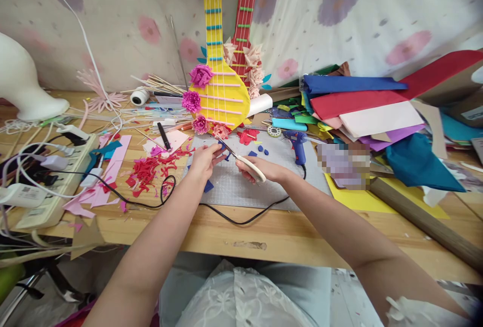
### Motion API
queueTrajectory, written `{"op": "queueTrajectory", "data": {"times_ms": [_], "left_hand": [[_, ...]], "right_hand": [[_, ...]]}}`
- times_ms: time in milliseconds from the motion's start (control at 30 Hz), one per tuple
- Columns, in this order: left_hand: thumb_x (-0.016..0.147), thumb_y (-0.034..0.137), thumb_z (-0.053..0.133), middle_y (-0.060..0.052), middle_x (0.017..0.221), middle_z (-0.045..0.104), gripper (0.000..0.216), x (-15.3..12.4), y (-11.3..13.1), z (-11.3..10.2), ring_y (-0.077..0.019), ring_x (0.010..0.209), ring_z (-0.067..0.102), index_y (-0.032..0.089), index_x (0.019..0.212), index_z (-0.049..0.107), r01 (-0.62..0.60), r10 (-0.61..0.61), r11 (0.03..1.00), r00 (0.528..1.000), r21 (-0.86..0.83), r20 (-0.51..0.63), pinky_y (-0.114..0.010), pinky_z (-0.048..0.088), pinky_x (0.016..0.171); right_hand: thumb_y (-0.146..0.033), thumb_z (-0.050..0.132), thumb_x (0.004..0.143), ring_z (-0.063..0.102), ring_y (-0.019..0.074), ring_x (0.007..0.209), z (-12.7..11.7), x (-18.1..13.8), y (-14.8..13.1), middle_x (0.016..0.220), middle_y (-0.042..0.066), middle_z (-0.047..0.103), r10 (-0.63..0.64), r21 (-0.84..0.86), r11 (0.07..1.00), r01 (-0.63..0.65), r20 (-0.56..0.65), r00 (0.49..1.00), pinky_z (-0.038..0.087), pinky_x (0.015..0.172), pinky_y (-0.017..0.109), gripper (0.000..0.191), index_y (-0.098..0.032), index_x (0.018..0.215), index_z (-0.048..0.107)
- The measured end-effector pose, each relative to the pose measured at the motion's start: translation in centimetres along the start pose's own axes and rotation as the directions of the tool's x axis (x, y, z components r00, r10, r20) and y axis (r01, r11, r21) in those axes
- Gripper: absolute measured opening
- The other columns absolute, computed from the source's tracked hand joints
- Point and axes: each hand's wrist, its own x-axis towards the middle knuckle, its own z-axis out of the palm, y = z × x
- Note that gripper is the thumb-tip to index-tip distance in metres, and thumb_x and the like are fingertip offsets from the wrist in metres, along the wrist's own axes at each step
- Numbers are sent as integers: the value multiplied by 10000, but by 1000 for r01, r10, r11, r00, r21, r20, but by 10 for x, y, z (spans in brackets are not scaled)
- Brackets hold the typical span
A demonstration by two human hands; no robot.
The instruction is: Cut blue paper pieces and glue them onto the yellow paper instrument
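My right hand (pixel 260 170) grips a pair of scissors (pixel 241 158) with cream handles, blades pointing up-left. My left hand (pixel 206 158) pinches a small blue piece of foam (pixel 225 154) at the blade tips. Both hands hover over a grey cutting mat (pixel 245 186) on the wooden table (pixel 287 236). Small blue scraps (pixel 260 152) lie on the mat, and a darker blue piece (pixel 208 186) sits under my left wrist.
A yellow craft guitar (pixel 221 85) with pink flowers and a red one (pixel 245 15) lean at the back. A blue glue gun (pixel 298 143) lies right of the mat, its black cord (pixel 234 219) looping forward. Red scraps (pixel 151 168), a power strip (pixel 49 186), stacked coloured foam sheets (pixel 370 110).
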Motion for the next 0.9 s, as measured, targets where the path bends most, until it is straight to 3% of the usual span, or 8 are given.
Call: {"op": "queueTrajectory", "data": {"times_ms": [567,767,900], "left_hand": [[660,21,586,-8,621,637,149,3,-2,-2,-145,684,665,132,698,494,18,-18,1000,1000,5,-12,-346,555,762],[673,23,573,-14,628,646,124,2,1,-5,-126,641,654,125,666,502,25,-25,999,999,28,20,-315,556,737],[676,21,563,-28,639,658,120,2,5,-9,-125,642,650,124,653,507,58,-66,994,994,92,85,-292,554,701]], "right_hand": [[-634,569,711,385,62,389,-2,3,7,475,-71,413,41,-6,999,-41,-2,999,320,364,193,467,-203,690,390],[-651,551,714,369,60,364,-4,3,11,452,-81,385,45,-1,999,-45,-11,999,313,360,202,477,-199,689,401],[-638,519,750,401,68,405,-8,0,12,483,-67,424,-2,-49,999,5,61,998,335,394,205,458,-199,680,407]]}}
